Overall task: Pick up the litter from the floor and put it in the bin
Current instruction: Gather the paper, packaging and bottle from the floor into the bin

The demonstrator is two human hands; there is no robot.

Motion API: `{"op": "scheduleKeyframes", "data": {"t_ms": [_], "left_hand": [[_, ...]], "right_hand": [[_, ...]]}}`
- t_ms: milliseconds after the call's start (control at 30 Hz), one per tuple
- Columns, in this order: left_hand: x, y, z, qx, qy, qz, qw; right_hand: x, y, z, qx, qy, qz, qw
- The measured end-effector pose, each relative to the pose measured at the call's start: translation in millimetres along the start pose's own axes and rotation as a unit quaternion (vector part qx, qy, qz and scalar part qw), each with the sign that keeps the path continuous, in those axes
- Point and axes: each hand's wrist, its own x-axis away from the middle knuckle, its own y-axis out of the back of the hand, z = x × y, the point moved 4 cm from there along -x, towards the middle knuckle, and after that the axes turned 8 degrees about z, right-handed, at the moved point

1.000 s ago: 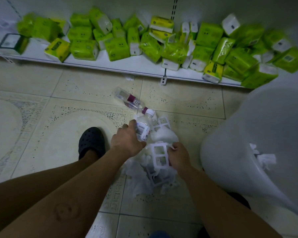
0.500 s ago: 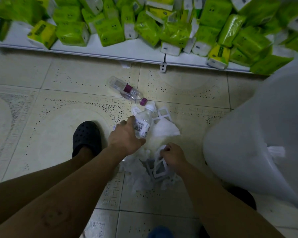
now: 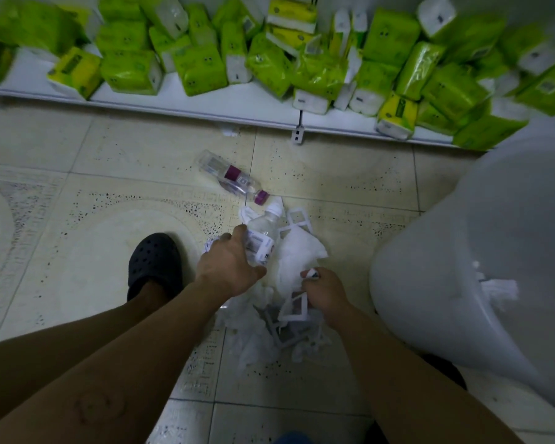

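Note:
A heap of white litter [image 3: 297,254] lies on the tiled floor in front of me: crumpled tissue, plastic wrap and white plastic frames. My left hand [image 3: 229,265] grips a clear bottle with a white cap [image 3: 263,233] on top of the heap. My right hand [image 3: 324,291] holds a white plastic frame [image 3: 293,307] and a scrap of wrap at the heap's right side. A second clear bottle with a purple cap [image 3: 231,177] lies on its side just beyond. The white bin [image 3: 446,267] stands at the right, with tissue hanging at its rim.
A low white shelf [image 3: 205,100] along the far wall carries several green and yellow tissue packs [image 3: 202,65]. My foot in a black clog [image 3: 156,262] stands left of the heap. Bare tiles stretch to the left.
My right hand has pulled the plastic frame down and toward me, away from the top of the heap. My left hand has stayed on the white-capped bottle. The camera has leaned closer.

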Motion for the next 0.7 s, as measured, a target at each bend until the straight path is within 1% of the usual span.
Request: {"op": "scheduleKeyframes", "data": {"t_ms": [67,167,300,400,467,500,567,700], "left_hand": [[5,7,-11,0.004,-0.007,-0.001,1.000],[20,26,-38,0.013,-0.035,-0.020,0.999],[51,64,-82,0.032,-0.097,-0.094,0.990],[76,90,-125,0.044,-0.149,-0.136,0.978],[92,99,-157,0.048,-0.182,-0.149,0.971],[99,101,-173,0.049,-0.193,-0.154,0.968],[111,97,-203,0.046,-0.215,-0.159,0.962],[124,75,-267,0.024,-0.247,-0.135,0.959]], "right_hand": [[15,15,15,0.028,0.031,-0.027,0.999],[46,47,48,0.060,0.077,-0.092,0.991],[106,91,100,0.098,0.143,-0.147,0.974],[163,139,131,0.136,0.204,-0.221,0.944],[202,176,138,0.131,0.234,-0.284,0.921],[220,193,135,0.119,0.237,-0.307,0.914],[249,225,118,0.104,0.229,-0.324,0.912],[279,283,63,0.070,0.170,-0.347,0.920]]}}
